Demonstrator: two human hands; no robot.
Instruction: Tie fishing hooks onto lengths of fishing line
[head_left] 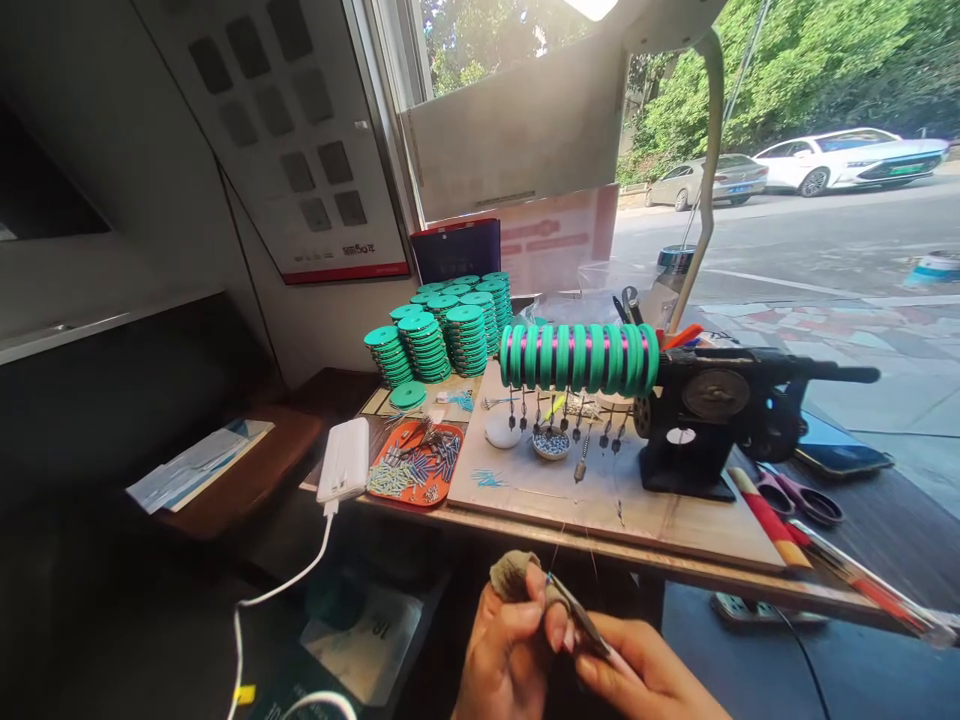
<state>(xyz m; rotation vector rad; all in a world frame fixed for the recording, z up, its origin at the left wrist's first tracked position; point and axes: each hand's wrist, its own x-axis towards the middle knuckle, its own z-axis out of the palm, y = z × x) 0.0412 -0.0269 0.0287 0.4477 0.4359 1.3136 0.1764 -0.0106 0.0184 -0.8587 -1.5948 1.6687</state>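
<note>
Below the table's front edge, my left hand (510, 640) is closed in a pinch, its forefinger wrapped in a grey cloth tip, gripping a thin line and a small blue piece. My right hand (652, 670) is closed on a slim dark tool (581, 622) whose point meets the left fingers. Thin lines run up from my fingers to a row of green spools (577, 357) mounted on a black winding machine (712, 415). Small hooks and weights (559, 420) hang under the spools above a pale board (600, 495).
Stacks of green spools (442, 330) stand at the back left. An orange tray (417, 463) of small parts and a white power bank (344, 460) with its cable lie left of the board. Scissors (799, 497) and a phone (844, 457) lie right. A lamp arm (709, 170) rises behind.
</note>
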